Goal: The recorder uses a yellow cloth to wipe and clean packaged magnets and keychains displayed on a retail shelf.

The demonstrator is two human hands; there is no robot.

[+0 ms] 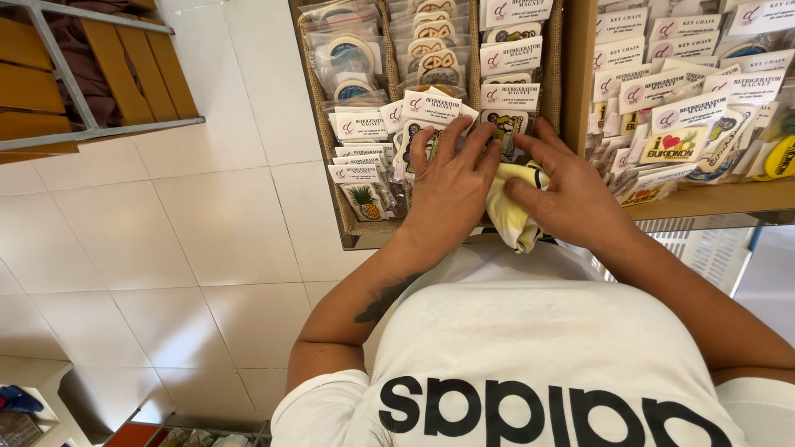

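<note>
My left hand (451,186) rests flat on the front packets in a display tray (354,236), fingers spread over a packaged magnet (414,145). My right hand (571,190) presses a yellow and white cloth (512,217) against the tray's front, thumb and fingers pinching its upper edge. The two hands almost touch above the cloth. Rows of small plastic-wrapped souvenir packets with white header cards (509,95) fill the tray in front of them. A pineapple-shaped magnet packet (363,201) lies left of my left hand.
A second wooden compartment (704,203) to the right holds several key chain packets. White floor tiles (190,240) spread to the left. A wooden bench with a grey metal frame (91,79) stands at the upper left. A white slatted panel (704,252) sits under the right shelf.
</note>
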